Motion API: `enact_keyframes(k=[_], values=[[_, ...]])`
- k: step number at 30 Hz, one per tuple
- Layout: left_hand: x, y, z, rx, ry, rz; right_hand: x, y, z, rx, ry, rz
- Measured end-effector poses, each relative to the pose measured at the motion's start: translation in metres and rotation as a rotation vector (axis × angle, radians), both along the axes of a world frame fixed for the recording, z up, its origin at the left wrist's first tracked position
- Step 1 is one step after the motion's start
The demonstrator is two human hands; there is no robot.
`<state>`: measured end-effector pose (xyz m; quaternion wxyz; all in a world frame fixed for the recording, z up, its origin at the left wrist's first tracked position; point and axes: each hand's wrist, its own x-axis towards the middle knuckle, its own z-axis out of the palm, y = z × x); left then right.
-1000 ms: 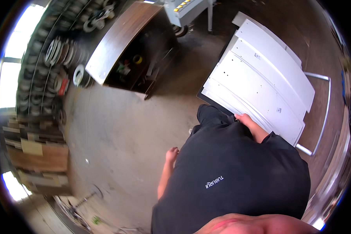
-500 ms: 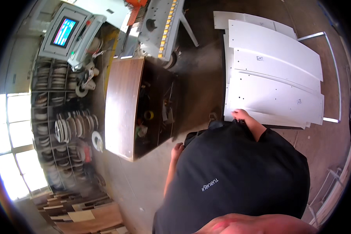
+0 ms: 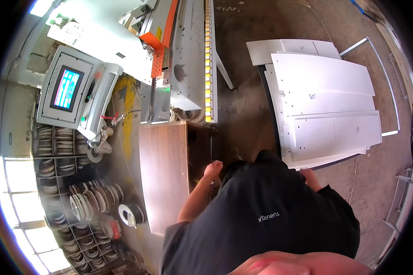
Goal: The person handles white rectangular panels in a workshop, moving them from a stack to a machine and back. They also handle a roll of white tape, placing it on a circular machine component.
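Note:
My left hand [image 3: 213,169] is raised in front of me, its fingers curled into a loose fist with nothing visible in it. It is beside the open side of a brown wood-look cabinet [image 3: 163,174]. My right hand [image 3: 311,178] hangs low by the near edge of a stack of white panels [image 3: 332,133]. The black shirt [image 3: 261,215] on my torso covers part of that hand, and its fingers are hidden. The panels lie flat and overlapping, with small drilled holes along their edges.
Ahead stands a long machine with a yellow-dotted rail [image 3: 208,59] and an orange guard [image 3: 157,52]. Its control panel [image 3: 65,87] is at the left. Below that, racks hold several edging rolls [image 3: 94,201]. A metal frame [image 3: 390,87] stands beyond the panels.
The view has shifted, and the machine and cabinet now sit lower in it. My left hand has come up beside the cabinet. My right hand has dropped back from the panels' near corner.

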<state>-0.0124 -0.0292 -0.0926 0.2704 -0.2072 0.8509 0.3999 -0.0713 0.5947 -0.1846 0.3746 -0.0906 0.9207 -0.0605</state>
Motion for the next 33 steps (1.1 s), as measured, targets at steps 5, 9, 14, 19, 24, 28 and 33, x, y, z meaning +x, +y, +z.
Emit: enact_keyframes(k=[5,9,14,19,24,28,33], values=[[-0.04,-0.015,-0.018,0.119,-0.03,-0.025,0.02,-0.031,0.031,-0.194,-0.224,-0.589],[-0.087,0.001,-0.03,0.187,-0.071,-0.066,0.01,-0.041,0.02,-0.246,-0.237,-0.667],[-0.159,0.048,-0.036,0.346,-0.107,-0.092,-0.016,-0.034,-0.009,-0.342,-0.232,-0.758],[-0.262,0.107,-0.08,0.515,-0.073,-0.126,-0.053,0.008,-0.017,-0.358,0.075,-0.283],[-0.422,0.156,-0.14,0.435,-0.021,-0.22,-0.08,-0.026,0.059,-0.487,-0.079,-1.025],[-0.54,0.228,-0.141,0.478,-0.052,0.126,-0.042,-0.021,0.067,-0.505,-0.105,-1.204],[-0.648,0.282,-0.183,0.464,0.053,0.354,0.05,0.002,0.046,-0.759,-0.098,-1.705]])
